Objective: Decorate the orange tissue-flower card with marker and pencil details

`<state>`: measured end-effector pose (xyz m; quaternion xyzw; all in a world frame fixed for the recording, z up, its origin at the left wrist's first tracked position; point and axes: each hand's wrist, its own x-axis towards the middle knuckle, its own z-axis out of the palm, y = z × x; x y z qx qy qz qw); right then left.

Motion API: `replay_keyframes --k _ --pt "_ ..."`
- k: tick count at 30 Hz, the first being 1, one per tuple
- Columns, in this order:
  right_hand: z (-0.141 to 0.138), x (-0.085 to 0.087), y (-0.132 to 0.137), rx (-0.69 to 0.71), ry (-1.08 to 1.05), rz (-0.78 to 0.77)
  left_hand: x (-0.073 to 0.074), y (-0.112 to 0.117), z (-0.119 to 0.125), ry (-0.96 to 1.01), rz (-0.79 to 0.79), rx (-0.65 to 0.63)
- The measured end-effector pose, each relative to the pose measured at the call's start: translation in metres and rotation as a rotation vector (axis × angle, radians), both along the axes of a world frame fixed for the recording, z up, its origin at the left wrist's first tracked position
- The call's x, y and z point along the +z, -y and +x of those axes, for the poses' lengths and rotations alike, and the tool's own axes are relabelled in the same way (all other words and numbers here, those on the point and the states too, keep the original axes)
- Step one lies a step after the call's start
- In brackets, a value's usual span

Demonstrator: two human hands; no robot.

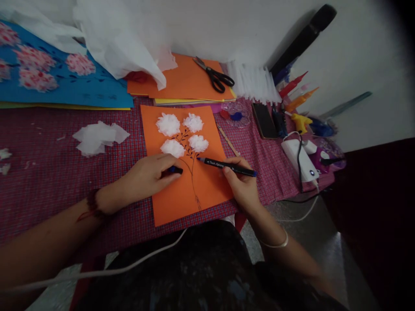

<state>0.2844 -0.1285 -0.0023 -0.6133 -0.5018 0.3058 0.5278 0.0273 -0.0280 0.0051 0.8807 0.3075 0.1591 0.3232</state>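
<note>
An orange sheet (207,185) lies on the checked red cloth (48,172) in front of me. Several white tissue flowers (168,124) are stuck on its upper half, with a thin dark stem drawn down from them. My right hand (243,183) grips a black marker (227,166), its tip touching the sheet just right of the stem. My left hand (151,175) rests on the sheet's left side, fingers closed around a small dark blue piece, probably the marker's cap (173,170).
Black scissors (215,77) lie on a stack of orange paper (181,84) at the back. A blue sheet with pink flowers (65,82) sits far left. Crumpled tissue (97,137) lies left. A phone (264,120), paint tubes (296,93) and a white charger (300,160) stand right.
</note>
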Motion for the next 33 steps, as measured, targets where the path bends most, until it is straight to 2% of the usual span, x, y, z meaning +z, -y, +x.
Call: replay_keyframes --k 5,10,13,17,20,23,29,33 --pt "0.001 0.0 0.002 0.02 -0.046 -0.028 0.001 0.0 0.0 -0.011 0.0 -0.004" --pt "0.015 0.003 -0.002 -0.043 -0.251 0.027 0.002 0.0 0.0 -0.011 -0.004 -0.01" --pt "0.039 0.009 -0.021 -0.069 -0.28 0.112 0.0 0.0 0.0 -0.004 -0.012 -0.007" --pt "0.083 0.013 -0.066 -0.215 -0.108 0.202 -0.006 -0.002 -0.002 0.021 -0.015 -0.01" --pt "0.109 0.009 -0.101 -0.331 -0.031 0.246 -0.009 -0.004 -0.004 0.038 -0.014 -0.024" --pt "0.121 0.001 -0.125 -0.366 -0.02 0.262 -0.009 -0.004 -0.004 0.032 -0.01 -0.035" --pt "0.127 -0.013 -0.137 -0.313 0.045 0.195 -0.002 -0.002 -0.001 0.011 -0.04 -0.001" --pt "0.127 -0.005 -0.131 -0.292 -0.011 0.166 0.0 -0.005 -0.001 0.118 -0.173 0.054"
